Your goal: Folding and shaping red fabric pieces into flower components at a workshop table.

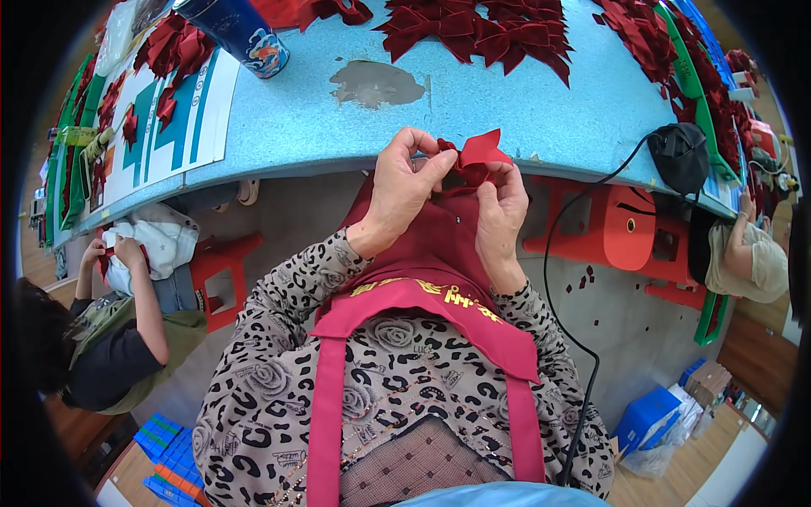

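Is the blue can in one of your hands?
No, the left hand and right hand both hold red fabric, while the blue can sits on the blue tabletop.

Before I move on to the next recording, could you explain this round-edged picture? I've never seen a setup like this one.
There is no machine here: a person works with two bare hands. The single picture comes from a wide fisheye camera on their head, looking down, so straight edges bend near the rim. The left hand and right hand pinch a red fabric piece at the near edge of a light blue table. On the table lie dark red fabric bows, with a dark blue cylindrical container to their left. Another person sits at the left.
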Motion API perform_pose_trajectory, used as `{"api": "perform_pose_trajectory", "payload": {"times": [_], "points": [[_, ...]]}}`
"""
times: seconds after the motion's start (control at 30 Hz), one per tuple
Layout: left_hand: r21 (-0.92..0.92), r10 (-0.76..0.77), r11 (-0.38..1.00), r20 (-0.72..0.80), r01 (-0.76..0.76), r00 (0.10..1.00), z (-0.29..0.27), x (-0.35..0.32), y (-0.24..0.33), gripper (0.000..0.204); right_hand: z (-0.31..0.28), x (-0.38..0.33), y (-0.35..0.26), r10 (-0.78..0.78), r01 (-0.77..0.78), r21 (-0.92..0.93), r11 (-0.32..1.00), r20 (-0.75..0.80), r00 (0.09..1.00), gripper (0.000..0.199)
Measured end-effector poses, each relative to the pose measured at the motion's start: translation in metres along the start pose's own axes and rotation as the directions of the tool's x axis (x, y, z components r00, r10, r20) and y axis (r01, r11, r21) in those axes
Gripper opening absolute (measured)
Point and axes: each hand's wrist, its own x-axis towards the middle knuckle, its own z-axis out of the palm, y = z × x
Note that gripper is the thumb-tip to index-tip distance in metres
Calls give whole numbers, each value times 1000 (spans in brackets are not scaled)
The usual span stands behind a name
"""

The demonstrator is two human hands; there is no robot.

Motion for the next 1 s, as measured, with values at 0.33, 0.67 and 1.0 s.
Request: {"api": "perform_pose_trajectory", "payload": {"times": [0.33,0.67,1.0], "points": [[47,-11,999,22,10,1000,-5,-2,1,24,3,-2,-1,-82,84,-146,986,24,996,26],[283,73,956,38,-81,997,-7,5,4,19,6,4,-4,-61,60,-89,994,-7,998,25],[435,232,870,54,-232,971,-6,9,2,21,0,7,2,-75,73,-215,974,-2,997,25]]}}
